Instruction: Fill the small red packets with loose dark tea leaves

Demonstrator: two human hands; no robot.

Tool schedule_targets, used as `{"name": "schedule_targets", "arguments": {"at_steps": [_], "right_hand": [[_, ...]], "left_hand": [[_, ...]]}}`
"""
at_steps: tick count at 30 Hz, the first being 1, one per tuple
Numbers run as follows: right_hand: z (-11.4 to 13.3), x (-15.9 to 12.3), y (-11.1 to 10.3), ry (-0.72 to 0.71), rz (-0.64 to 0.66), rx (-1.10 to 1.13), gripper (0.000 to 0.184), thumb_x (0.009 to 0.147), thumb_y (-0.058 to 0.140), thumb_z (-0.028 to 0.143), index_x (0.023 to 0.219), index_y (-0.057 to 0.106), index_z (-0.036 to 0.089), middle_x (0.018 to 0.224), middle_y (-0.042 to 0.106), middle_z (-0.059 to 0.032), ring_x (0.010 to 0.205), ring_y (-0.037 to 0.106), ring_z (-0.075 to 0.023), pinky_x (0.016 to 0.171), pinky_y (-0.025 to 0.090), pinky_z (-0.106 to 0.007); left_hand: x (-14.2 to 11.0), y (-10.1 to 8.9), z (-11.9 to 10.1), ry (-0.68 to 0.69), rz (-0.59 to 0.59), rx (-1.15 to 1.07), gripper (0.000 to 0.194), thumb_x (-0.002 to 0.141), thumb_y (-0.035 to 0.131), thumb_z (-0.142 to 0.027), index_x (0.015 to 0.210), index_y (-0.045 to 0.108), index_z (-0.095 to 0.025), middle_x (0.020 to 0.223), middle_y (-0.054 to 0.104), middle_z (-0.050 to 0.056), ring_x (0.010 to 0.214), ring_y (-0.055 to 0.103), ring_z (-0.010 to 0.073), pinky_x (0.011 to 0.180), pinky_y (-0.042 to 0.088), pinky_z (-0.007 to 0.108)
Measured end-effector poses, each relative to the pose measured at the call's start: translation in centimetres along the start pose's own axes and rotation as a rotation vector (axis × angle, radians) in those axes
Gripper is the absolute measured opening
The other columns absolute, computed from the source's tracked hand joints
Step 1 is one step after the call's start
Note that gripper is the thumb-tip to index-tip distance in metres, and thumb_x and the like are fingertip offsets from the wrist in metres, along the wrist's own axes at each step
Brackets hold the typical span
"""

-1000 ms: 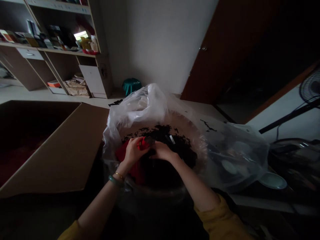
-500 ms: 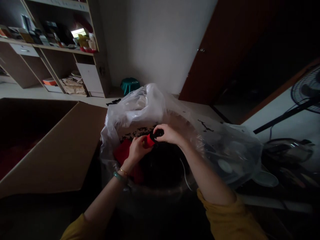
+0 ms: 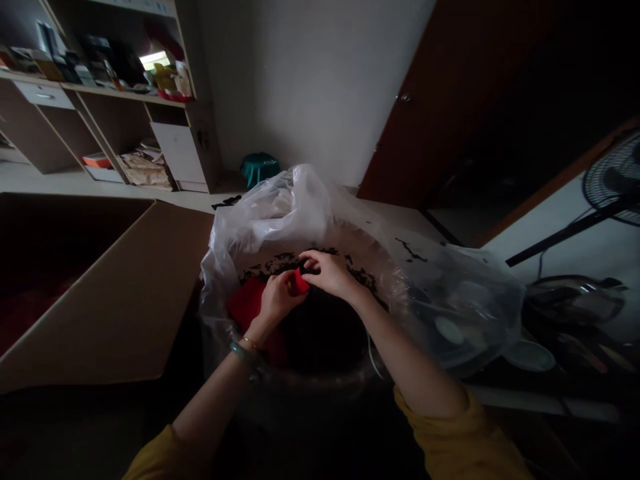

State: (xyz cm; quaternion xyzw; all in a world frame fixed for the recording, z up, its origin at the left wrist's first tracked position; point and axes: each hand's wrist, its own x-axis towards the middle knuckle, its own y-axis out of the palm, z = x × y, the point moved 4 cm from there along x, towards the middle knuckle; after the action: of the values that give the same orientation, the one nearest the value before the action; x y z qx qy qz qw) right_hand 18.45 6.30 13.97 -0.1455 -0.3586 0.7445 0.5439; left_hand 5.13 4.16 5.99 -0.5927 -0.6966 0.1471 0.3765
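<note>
My left hand (image 3: 277, 297) is closed round a small red piece (image 3: 299, 283), which looks curled and has a smooth outer side. My right hand (image 3: 330, 272) meets its upper right edge, thumb and fingers bent together; what they pinch is too dark to make out. Both hands are over a round container lined with clear plastic (image 3: 305, 217). Inside lie black scraps (image 3: 363, 275) and, under my left hand, more red pieces or cloth (image 3: 246, 303). A thin white strip or cord (image 3: 373, 357) hangs near the container's front right.
An open cardboard box (image 3: 115, 293) with something red inside stands at left. To the right are a clear plastic bag (image 3: 465, 307), a pale dish (image 3: 529, 355) and a fan (image 3: 613, 177). Behind are a desk with shelves (image 3: 125, 93), a green covered object (image 3: 260, 169) and a brown door (image 3: 400, 133).
My right hand swung up and outward with dark scrap at its fingers, then came back to the red piece's edge. The dark scrap no longer shows there. My left hand keeps hold of the red piece.
</note>
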Motion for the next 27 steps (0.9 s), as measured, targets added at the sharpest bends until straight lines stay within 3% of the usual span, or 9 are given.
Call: {"name": "schedule_targets", "arguments": {"at_steps": [4,7,12,15,17,22,27], "right_hand": [[0.3,0.1,0.3,0.018,0.030,0.045,0.042,0.077,0.059,0.013,0.118,0.060,0.019,0.100,0.068,-0.0065,0.086,0.065,-0.0154,0.079,0.051,-0.029],[0.5,-0.2,0.1,0.055,0.028,-0.028,0.041,0.083,0.049,0.014,0.124,0.057,0.017,0.095,0.070,-0.0066,0.082,0.065,-0.0154,0.079,0.050,-0.029],[1.0,-1.5,2.1,0.069,0.330,-0.195,0.061,0.086,0.051,0.026,0.144,0.032,0.018,0.099,0.072,-0.0070,0.092,0.065,-0.0211,0.086,0.045,-0.033],[0.9,-2.0,3.0,0.073,0.395,-0.212,0.064,0.087,0.050,0.026,0.146,0.027,0.018,0.107,0.070,-0.0091,0.098,0.064,-0.0234,0.088,0.044,-0.036],[0.9,-2.1,2.7,0.042,0.382,-0.134,0.058,0.087,0.048,0.022,0.143,0.033,0.019,0.106,0.071,-0.0071,0.096,0.064,-0.0209,0.086,0.045,-0.034],[0.6,-2.7,-0.3,-0.029,0.077,0.019,0.040,0.087,0.045,0.015,0.127,0.052,0.019,0.096,0.072,-0.0037,0.089,0.065,-0.0151,0.085,0.047,-0.031],[1.6,-4.0,1.0,-0.138,0.180,-0.328,0.033,0.082,0.060,0.017,0.114,0.063,0.019,0.107,0.067,-0.0078,0.099,0.058,-0.0204,0.092,0.045,-0.037]], "left_hand": [[0.0,0.2,0.4,-0.019,0.011,-0.022,0.049,0.061,0.076,-0.034,0.106,0.062,-0.018,0.084,0.068,0.003,0.076,0.059,0.0192,0.066,0.046,0.029],[0.0,0.3,0.8,-0.036,0.022,-0.056,0.051,0.061,0.076,-0.034,0.107,0.061,-0.018,0.087,0.068,0.004,0.075,0.059,0.0185,0.065,0.046,0.029],[-0.1,0.7,1.0,-0.015,0.029,-0.091,0.045,0.060,0.074,-0.024,0.103,0.060,-0.018,0.087,0.067,0.003,0.076,0.061,0.0182,0.067,0.047,0.028],[-0.4,1.0,1.2,-0.001,0.042,-0.125,0.041,0.061,0.072,-0.022,0.099,0.058,-0.018,0.086,0.066,0.003,0.073,0.060,0.0167,0.065,0.047,0.027],[-0.5,1.0,1.4,0.003,0.035,-0.152,0.042,0.061,0.072,-0.021,0.100,0.056,-0.018,0.087,0.065,0.002,0.073,0.060,0.0158,0.065,0.047,0.027],[-0.8,0.7,2.3,-0.050,0.008,-0.193,0.047,0.063,0.072,-0.025,0.104,0.052,-0.018,0.082,0.062,0.000,0.073,0.060,0.0158,0.068,0.048,0.028],[-1.0,0.8,2.1,-0.009,-0.007,-0.209,0.048,0.061,0.072,-0.020,0.105,0.051,-0.020,0.093,0.061,0.003,0.083,0.060,0.0177,0.073,0.050,0.031]]}}
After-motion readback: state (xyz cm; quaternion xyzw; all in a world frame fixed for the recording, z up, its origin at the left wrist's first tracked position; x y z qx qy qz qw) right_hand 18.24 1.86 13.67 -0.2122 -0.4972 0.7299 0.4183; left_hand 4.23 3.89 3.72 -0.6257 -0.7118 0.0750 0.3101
